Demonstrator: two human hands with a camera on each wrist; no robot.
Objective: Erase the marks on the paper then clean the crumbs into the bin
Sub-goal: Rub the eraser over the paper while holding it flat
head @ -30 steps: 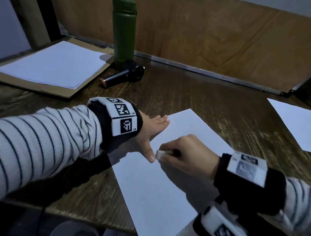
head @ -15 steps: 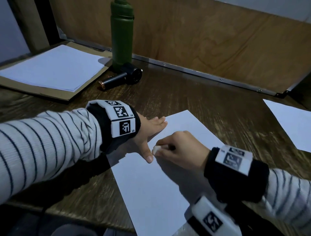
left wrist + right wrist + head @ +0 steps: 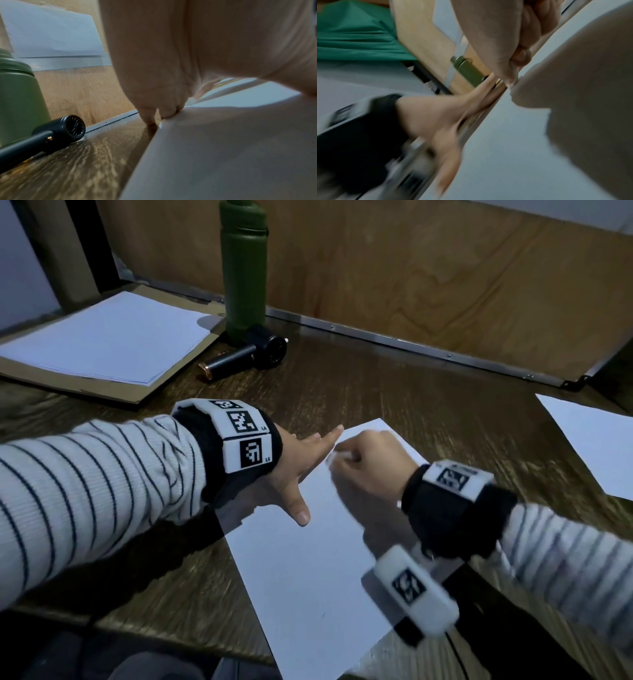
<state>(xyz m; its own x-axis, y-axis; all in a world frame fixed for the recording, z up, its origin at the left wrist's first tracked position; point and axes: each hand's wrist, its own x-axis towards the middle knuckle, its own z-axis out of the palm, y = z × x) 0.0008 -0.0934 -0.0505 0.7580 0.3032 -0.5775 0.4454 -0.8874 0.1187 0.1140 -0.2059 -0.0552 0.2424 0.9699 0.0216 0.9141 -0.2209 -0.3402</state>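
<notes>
A white sheet of paper [image 3: 308, 577] lies tilted on the dark wooden table. My left hand [image 3: 301, 470] lies flat with straight fingers on the sheet's left edge, thumb spread onto the paper. In the left wrist view its fingertips [image 3: 149, 116] press where the paper [image 3: 223, 148] meets the wood. My right hand [image 3: 370, 470] pinches a small white eraser [image 3: 337, 456] against the sheet's upper part, close to the left index finger. No marks or crumbs are plain to see on the paper. The right wrist view is blurred and shows the right thumb tip [image 3: 510, 81] on the paper [image 3: 505, 148].
A green bottle [image 3: 244, 265] stands at the back with a small black hand-held fan [image 3: 250, 354] lying at its foot. A paper stack on cardboard [image 3: 102, 340] lies at the back left. Another white sheet [image 3: 596, 446] lies at the right. A wooden wall closes the back.
My right hand with the eraser has moved up the sheet towards its far corner, beside the left fingertips. The left hand stays pressed on the paper's edge.
</notes>
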